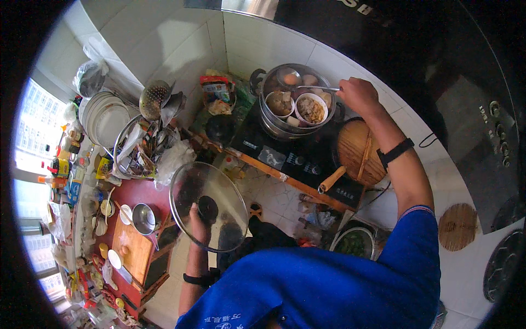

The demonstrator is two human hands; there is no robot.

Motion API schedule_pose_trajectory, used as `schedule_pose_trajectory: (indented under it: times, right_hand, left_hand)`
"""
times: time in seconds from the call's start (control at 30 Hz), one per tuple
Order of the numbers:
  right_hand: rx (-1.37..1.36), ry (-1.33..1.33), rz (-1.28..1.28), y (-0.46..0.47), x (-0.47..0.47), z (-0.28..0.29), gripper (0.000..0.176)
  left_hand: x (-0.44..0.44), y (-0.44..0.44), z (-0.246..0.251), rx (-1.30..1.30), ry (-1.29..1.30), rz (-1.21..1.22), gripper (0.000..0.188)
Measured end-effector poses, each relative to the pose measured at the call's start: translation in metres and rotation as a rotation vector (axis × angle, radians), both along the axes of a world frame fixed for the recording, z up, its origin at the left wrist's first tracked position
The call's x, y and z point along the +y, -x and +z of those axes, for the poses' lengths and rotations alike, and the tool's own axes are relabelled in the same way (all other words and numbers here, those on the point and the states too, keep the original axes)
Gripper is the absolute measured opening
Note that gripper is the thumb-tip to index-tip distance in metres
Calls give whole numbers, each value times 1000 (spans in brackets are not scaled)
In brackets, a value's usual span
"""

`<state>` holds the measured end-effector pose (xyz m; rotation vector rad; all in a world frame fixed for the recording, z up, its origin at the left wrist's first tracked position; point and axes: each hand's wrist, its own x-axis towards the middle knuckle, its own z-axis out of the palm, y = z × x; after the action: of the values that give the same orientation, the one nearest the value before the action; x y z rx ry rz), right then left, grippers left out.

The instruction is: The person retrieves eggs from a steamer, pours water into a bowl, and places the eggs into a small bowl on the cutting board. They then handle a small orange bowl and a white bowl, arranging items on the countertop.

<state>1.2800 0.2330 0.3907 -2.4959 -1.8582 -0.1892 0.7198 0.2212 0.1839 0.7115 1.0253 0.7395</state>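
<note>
My left hand (200, 227) grips the dark knob of a round glass pot lid (187, 193), held tilted away from the stove. My right hand (358, 95) holds the metal handle of a ladle (316, 87) over an uncovered steel steamer pot (283, 128). A brownish egg (290, 79) rests in the ladle's bowl. Inside the pot stand two white bowls: one with brownish chunks in liquid (279, 103), the other with a crumbly pale and brown food (311, 109). Several pale lumps of food lie around them.
Beside the pot on the black gas stove (287, 158) sits a pan with a wooden lid (357, 152); its wooden handle (332, 179) reaches the front. Leftward are stacked plates (111, 119), a utensil rack (137, 148), a steel bowl (146, 218) and a cutting board (137, 251) with a knife.
</note>
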Motion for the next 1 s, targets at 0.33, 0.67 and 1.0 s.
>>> schedule_pose_trajectory:
  times: [0.33, 0.67, 1.0]
  right_hand:
    - [5, -138, -33, 16, -88, 51, 21]
    - [-182, 91, -477, 68, -222, 110, 26]
    - [-169, 325, -709, 111, -282, 114, 23]
  left_hand:
    - [109, -96, 93, 354, -587, -136, 36]
    - [184, -334, 188, 953, -1161, -647, 54]
    - [195, -462, 90, 1042, -1724, -709, 69]
